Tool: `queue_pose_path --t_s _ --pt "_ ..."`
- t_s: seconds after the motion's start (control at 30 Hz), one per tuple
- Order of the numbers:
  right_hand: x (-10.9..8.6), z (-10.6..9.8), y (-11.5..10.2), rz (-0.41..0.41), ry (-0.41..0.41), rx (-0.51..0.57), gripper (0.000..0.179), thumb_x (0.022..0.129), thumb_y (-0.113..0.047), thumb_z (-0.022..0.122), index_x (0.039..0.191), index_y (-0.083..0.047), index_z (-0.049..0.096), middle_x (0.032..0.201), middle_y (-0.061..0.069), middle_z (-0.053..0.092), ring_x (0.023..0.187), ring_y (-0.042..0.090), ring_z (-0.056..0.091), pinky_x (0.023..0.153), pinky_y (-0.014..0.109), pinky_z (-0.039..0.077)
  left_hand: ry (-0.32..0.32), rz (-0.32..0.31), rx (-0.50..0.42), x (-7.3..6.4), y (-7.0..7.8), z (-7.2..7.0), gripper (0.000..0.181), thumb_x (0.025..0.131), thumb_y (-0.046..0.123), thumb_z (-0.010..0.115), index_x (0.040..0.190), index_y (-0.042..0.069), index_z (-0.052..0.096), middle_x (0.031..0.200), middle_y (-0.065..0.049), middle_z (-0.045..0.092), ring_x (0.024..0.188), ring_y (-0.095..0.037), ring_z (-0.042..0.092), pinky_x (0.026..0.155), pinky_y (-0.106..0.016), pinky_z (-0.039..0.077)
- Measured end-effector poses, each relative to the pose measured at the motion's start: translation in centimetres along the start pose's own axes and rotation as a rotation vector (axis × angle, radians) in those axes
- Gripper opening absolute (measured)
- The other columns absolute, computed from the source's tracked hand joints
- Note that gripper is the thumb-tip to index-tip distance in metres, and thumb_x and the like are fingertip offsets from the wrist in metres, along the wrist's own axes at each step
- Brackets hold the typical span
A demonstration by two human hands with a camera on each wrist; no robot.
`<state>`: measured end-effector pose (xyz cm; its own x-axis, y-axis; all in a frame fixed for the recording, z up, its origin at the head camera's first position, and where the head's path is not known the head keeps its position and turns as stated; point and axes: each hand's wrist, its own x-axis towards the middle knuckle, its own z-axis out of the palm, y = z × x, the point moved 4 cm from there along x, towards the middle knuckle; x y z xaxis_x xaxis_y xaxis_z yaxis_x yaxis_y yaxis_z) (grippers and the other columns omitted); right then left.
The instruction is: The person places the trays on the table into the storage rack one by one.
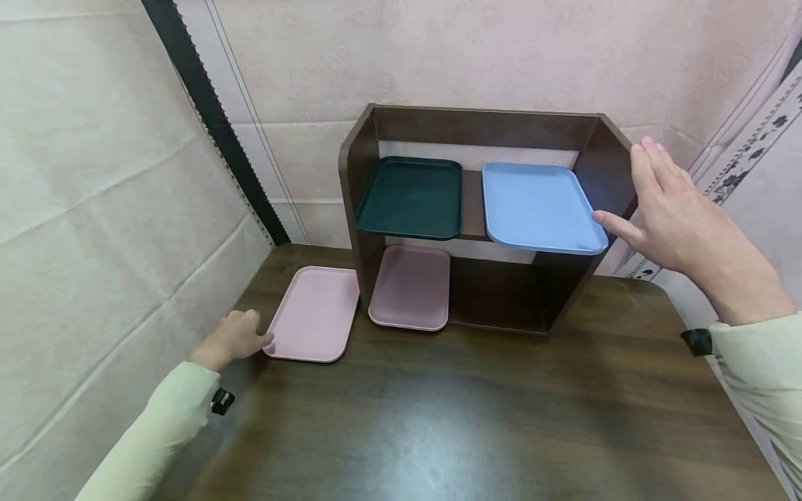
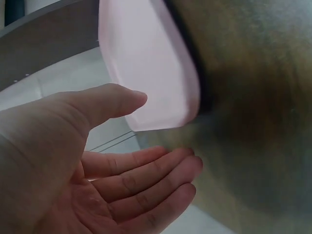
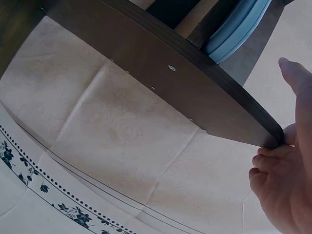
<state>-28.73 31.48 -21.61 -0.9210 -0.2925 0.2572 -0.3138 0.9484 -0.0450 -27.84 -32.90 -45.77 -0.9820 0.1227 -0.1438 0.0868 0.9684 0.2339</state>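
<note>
A pale pink tray (image 1: 316,313) lies on the table, left of a dark brown two-level shelf (image 1: 489,125). My left hand (image 1: 233,339) is at its near left corner; in the left wrist view the thumb (image 2: 119,100) overlaps the tray and the loosely extended fingers stand apart from it. Beside the shelf's right side panel, my right hand (image 1: 689,223) has straight fingers and a spread thumb. In the right wrist view its fingertips (image 3: 261,168) are by the panel's corner; whether they touch is unclear. A light blue tray (image 1: 541,209) sits nearby on the upper level.
A dark green tray (image 1: 413,198) occupies the upper level's left side. Below it, a dusky pink tray (image 1: 410,289) stands in the lower level, its front edge reaching the shelf's front. Pale cloth walls (image 1: 301,76) enclose the wooden table (image 1: 407,417) at the back and sides.
</note>
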Motion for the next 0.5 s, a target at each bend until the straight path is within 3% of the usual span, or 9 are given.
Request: queue_pose_path --t_s 0.2,0.33,0.5 --pt "0.0 0.2 0.0 0.012 -0.016 -0.001 0.104 0.107 -0.056 0.049 0.165 0.004 -0.013 0.174 0.023 -0.019 0.163 0.046 -0.011 0.132 0.059 -0.003 -0.048 -0.057 -0.079 0.5 -0.8 2.1 0.030 0.088 0.026 0.072 0.072 0.007 0.057 0.066 -0.004 0.051 0.061 -0.023 0.051 0.054 -0.034 0.040" --pt "0.0 0.2 0.0 0.012 -0.018 -0.001 0.104 0.108 -0.056 0.049 0.165 0.004 -0.013 0.174 0.022 -0.020 0.163 0.045 -0.012 0.133 0.059 -0.004 -0.030 -0.037 -0.110 1.1 -1.8 3.2 0.027 0.088 0.027 0.070 0.071 0.007 0.062 0.064 -0.004 0.055 0.060 -0.021 0.050 0.053 -0.035 0.040" --pt "0.0 0.1 0.0 0.014 -0.007 -0.005 0.103 0.108 -0.056 0.049 0.165 0.005 -0.012 0.174 0.022 -0.020 0.163 0.045 -0.011 0.133 0.059 -0.003 -0.015 -0.023 -0.128 1.4 -2.4 3.5 0.029 0.091 0.029 0.068 0.076 0.005 0.067 0.069 -0.006 0.061 0.064 -0.022 0.053 0.057 -0.035 0.044"
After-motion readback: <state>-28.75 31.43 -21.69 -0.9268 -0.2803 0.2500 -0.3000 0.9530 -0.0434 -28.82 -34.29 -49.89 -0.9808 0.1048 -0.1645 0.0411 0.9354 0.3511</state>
